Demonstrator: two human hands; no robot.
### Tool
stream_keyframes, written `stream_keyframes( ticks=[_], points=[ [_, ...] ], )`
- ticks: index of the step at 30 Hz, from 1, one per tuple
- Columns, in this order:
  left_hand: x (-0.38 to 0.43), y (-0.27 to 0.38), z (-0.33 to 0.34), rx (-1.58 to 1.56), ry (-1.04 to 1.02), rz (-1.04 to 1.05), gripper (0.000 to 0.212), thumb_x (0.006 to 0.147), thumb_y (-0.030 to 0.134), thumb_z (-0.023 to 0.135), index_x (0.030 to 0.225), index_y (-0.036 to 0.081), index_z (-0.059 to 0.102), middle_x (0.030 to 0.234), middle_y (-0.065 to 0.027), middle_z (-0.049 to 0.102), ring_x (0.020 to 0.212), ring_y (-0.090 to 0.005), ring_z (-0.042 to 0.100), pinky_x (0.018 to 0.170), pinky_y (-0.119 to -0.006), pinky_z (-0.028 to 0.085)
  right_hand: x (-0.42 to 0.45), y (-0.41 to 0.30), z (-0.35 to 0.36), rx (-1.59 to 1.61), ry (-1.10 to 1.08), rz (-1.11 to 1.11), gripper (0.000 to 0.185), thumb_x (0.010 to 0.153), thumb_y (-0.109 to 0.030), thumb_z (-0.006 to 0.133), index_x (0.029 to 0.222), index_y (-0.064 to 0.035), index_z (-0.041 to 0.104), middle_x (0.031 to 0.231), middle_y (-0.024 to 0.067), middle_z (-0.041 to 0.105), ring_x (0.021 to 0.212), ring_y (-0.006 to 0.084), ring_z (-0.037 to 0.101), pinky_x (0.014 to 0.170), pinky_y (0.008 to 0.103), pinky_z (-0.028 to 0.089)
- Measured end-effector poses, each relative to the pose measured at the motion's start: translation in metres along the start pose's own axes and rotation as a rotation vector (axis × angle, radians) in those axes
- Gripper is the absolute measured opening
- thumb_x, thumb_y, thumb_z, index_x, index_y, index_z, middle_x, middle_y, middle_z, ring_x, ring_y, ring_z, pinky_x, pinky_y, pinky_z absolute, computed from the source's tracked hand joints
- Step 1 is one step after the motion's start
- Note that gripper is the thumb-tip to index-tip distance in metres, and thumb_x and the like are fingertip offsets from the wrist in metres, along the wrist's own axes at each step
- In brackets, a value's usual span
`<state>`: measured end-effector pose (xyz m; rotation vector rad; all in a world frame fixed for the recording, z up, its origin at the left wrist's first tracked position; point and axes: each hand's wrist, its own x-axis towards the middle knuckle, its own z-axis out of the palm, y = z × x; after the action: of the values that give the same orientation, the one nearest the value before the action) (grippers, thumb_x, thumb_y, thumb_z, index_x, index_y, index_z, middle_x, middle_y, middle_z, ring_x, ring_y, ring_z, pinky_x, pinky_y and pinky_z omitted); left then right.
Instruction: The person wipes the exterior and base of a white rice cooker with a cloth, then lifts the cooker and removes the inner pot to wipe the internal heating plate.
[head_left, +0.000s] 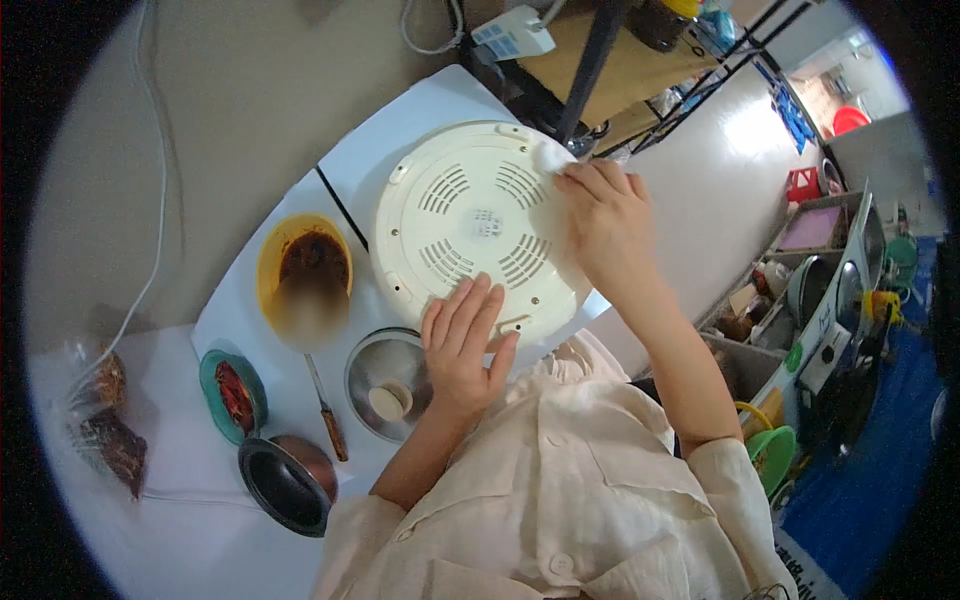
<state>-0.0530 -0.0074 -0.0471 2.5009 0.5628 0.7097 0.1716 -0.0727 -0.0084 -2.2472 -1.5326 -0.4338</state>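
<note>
A round cream plastic appliance (457, 214) lies with its underside facing up on the white table. That underside has several groups of vent slots, screws, small feet and a printed label. My left hand (465, 337) rests flat on its near edge, fingers extended and thumb apart. At its far right rim, my right hand (611, 217) pinches a white wad (553, 156), perhaps cotton or tissue, pressed on the surface. Beside my left wrist is a glass lid with a steel rim (375, 360) and a pale knob, partly covered by the appliance and hand.
A yellow bowl (270, 262) holds dark brown paste. Nearby are a wooden-handled knife (334, 435), a green dish (214, 390) of dried red chillies, a dark pot (289, 484) and a plastic bag (105, 420). A power strip (514, 34) and a metal-framed shelf (592, 67) stand behind.
</note>
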Motion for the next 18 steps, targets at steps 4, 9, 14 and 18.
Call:
stream_keyframes(
  ticks=[4, 9, 14, 18],
  points=[
    [-0.001, -0.001, 0.004, -0.001, 0.017, 0.005, 0.047, 0.090, 0.030, 0.062, 0.130, 0.006, 0.064, 0.139, -0.0111, 0.059, 0.131, -0.0280, 0.052, 0.114, -0.046, 0.025, 0.004, -0.001, -0.005, -0.026, -0.022, -0.030, 0.028, 0.076, -0.009, 0.063, 0.102, -0.0011, 0.070, 0.111, 0.0052, 0.064, 0.106, 0.0221, 0.056, 0.091, 0.0358, 0.045],
    [-0.002, -0.001, 0.008, -0.035, 0.055, 0.014, 0.046, 0.089, 0.029, 0.063, 0.129, 0.005, 0.065, 0.138, -0.0107, 0.060, 0.130, -0.0264, 0.052, 0.113, -0.043, 0.025, 0.034, -0.003, 0.011, 0.032, -0.024, -0.087, 0.028, 0.076, -0.008, 0.063, 0.102, 0.0006, 0.069, 0.113, 0.0073, 0.064, 0.104, 0.0250, 0.057, 0.089, 0.0360, 0.046],
    [0.003, 0.001, 0.007, -0.041, 0.073, 0.008, 0.047, 0.088, 0.027, 0.065, 0.129, 0.006, 0.064, 0.138, -0.0108, 0.060, 0.130, -0.0255, 0.052, 0.113, -0.042, 0.026, 0.052, -0.001, 0.023, 0.056, -0.071, -0.108, 0.027, 0.076, -0.006, 0.063, 0.102, 0.0013, 0.067, 0.112, 0.0094, 0.064, 0.102, 0.0267, 0.057, 0.088, 0.0370, 0.049],
    [0.000, 0.006, 0.014, -0.037, 0.115, -0.007, 0.047, 0.088, 0.027, 0.066, 0.129, 0.006, 0.064, 0.139, -0.0101, 0.059, 0.130, -0.0251, 0.051, 0.112, -0.042, 0.026, 0.050, 0.003, 0.027, 0.157, 0.007, -0.179, 0.024, 0.076, -0.003, 0.061, 0.099, 0.0006, 0.066, 0.109, 0.0106, 0.064, 0.101, 0.0284, 0.057, 0.089, 0.0370, 0.050]
  ],
)
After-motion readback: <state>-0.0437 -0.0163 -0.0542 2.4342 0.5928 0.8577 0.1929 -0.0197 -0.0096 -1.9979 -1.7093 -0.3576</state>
